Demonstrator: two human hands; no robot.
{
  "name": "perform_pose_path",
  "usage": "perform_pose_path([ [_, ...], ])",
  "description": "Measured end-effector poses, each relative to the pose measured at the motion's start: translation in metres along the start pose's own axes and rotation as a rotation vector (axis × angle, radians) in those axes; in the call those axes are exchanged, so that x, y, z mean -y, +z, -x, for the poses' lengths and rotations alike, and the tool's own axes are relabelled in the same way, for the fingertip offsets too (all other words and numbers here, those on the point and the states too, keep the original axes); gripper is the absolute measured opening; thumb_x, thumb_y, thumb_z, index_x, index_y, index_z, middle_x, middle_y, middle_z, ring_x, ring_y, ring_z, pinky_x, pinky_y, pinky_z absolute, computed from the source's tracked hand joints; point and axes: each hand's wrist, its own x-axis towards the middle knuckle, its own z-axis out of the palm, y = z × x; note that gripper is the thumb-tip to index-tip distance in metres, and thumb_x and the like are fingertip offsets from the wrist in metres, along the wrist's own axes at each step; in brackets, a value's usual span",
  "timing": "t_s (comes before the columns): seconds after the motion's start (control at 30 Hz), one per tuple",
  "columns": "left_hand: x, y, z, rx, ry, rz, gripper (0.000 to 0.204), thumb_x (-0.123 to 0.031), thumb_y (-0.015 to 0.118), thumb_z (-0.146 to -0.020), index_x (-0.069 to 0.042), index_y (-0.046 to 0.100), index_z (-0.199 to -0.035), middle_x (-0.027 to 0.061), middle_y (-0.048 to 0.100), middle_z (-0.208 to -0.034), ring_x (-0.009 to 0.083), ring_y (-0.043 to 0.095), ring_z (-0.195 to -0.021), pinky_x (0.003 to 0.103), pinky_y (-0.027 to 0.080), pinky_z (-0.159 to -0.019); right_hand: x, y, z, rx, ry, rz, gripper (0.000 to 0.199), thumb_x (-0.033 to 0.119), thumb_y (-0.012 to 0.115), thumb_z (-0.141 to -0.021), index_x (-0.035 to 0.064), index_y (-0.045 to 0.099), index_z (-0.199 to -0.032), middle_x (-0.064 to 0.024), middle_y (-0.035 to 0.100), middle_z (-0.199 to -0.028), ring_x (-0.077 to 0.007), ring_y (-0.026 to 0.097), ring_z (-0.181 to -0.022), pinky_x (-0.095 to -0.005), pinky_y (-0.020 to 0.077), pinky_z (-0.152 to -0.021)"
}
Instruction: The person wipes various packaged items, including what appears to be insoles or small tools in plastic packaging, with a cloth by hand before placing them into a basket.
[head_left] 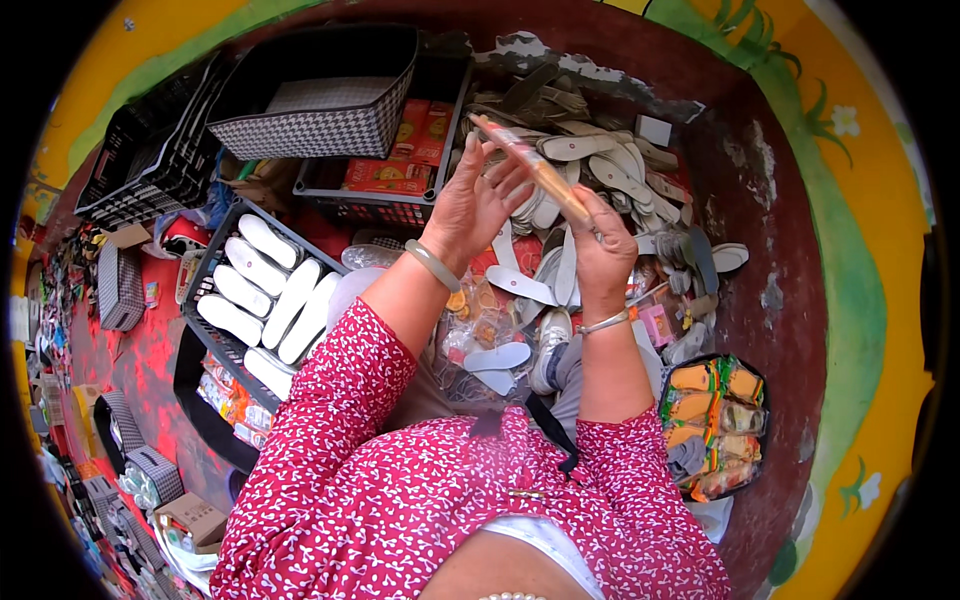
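My right hand [606, 250] pinches the lower end of a flat packet [533, 166], tilted up to the left. The packet has a tan edge and a shiny, reddish printed wrapper; I see it nearly edge-on. Beside its upper part my left hand [462, 205] is open, palm turned toward the packet, fingers apart. I cannot tell whether those fingers touch it. Beyond both hands lies a large heap of pale insoles [610, 165]. Below them, loose insoles [497, 357] and clear plastic bags [462, 325] lie around my shoes [550, 345].
At left, a dark crate holds white insoles [290, 300]. A houndstooth-patterned basket [330, 130] rests over a crate of red boxes [425, 135]; stacked black crates [150, 150] stand farther left. At right is a basket of orange-yellow packets [700, 405]. A dark red wall [770, 250] curves behind.
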Motion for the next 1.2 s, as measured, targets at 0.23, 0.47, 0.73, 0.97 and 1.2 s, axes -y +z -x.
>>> perform_pose_path([
  [0.23,0.002,0.004,0.006,0.02,0.068,-0.065,0.037,-0.014,0.055,-0.089,-0.001,0.045,-0.122,0.0117,0.056,-0.115,0.0252,0.055,-0.108,0.04,0.042,-0.097,0.033,0.008,0.01,0.14,-0.541,0.621,0.042,-0.004,0.057,-0.068,0.0133,0.069,-0.104,-0.0089,0.062,-0.114,-0.0248,0.055,-0.111,-0.034,0.037,-0.094],
  [0.47,0.002,0.011,0.001,0.052,0.145,-0.144,0.038,-0.005,0.056,-0.085,-0.003,0.047,-0.122,0.0088,0.056,-0.114,0.0228,0.056,-0.105,0.037,0.043,-0.096,0.04,-0.024,0.006,0.074,-0.435,0.541,0.042,-0.009,0.051,-0.066,0.0095,0.068,-0.101,-0.0098,0.06,-0.116,-0.0267,0.053,-0.112,-0.0378,0.0381,-0.094],
  [0.73,0.027,0.008,-0.008,-0.026,0.01,-0.245,0.037,-0.015,0.057,-0.087,-0.001,0.049,-0.12,0.0115,0.058,-0.112,0.0261,0.056,-0.106,0.043,0.043,-0.096,0.017,-0.248,0.048,-0.311,0.107,0.603,0.024,0.001,0.05,-0.087,0.0002,0.064,-0.106,-0.0111,0.065,-0.106,-0.0207,0.062,-0.099,-0.0294,0.0456,-0.088],
  [0.97,0.042,-0.001,-0.016,-0.232,-0.089,-0.232,0.033,-0.004,0.051,-0.087,0.006,0.049,-0.118,0.0159,0.058,-0.113,0.0292,0.054,-0.109,0.045,0.04,-0.099,-0.025,-0.397,0.219,-0.364,0.759,0.676,0.031,0.016,0.059,-0.083,-0.0007,0.063,-0.109,-0.0168,0.065,-0.105,-0.0244,0.064,-0.095,-0.0302,0.0469,-0.084],
  [1.2,0.043,-0.021,-0.019,-0.208,-0.078,-0.312,0.036,-0.004,0.053,-0.086,0.007,0.048,-0.121,0.0164,0.056,-0.118,0.0295,0.054,-0.112,0.044,0.041,-0.1,-0.027,-0.355,0.292,-0.094,1.026,1.388,0.055,0.035,0.069,-0.072,0.0012,0.058,-0.114,-0.0194,0.062,-0.106,-0.0353,0.057,-0.103,-0.0414,0.0429,-0.09],
])
